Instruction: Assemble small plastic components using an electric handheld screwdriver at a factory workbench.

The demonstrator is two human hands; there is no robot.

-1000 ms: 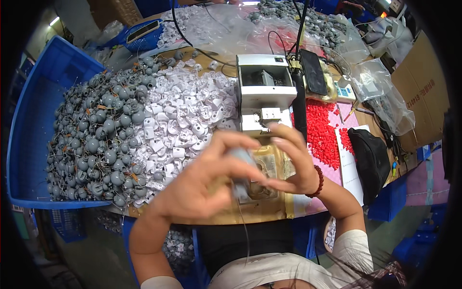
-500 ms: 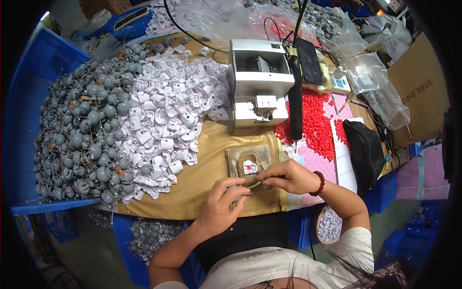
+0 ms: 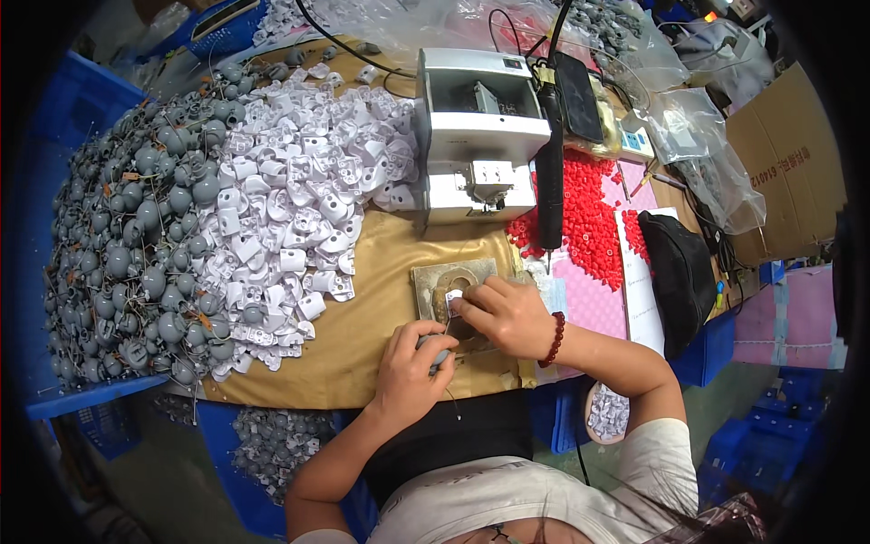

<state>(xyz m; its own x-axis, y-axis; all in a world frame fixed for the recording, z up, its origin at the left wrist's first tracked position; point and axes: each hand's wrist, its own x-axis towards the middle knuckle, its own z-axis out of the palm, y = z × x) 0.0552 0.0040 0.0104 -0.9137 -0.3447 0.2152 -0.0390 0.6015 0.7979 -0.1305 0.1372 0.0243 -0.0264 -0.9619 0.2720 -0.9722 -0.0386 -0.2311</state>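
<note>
A brown cardboard box (image 3: 787,168) stands at the right edge of the frame. Left of it, clear plastic bags (image 3: 702,150) lie crumpled in the upper right. A dark phone screen (image 3: 577,95) rests flat at top centre, beside the white machine (image 3: 478,136).

Workbench (image 3: 362,354) covered with tan sheet, fills middle of view. Blue crates (image 3: 63,118) stand at left side, more blue crates (image 3: 716,349) under bench at right. Cardboard box (image 3: 784,154) at right edge, tilted. Clear plastic bags (image 3: 698,145) piled near it. Floor (image 3: 154,480) grey-green, seen at lower left and lower right. Pink bin (image 3: 784,317) at right. Light even, no strong shadow. Walls and windows not visible.
</note>
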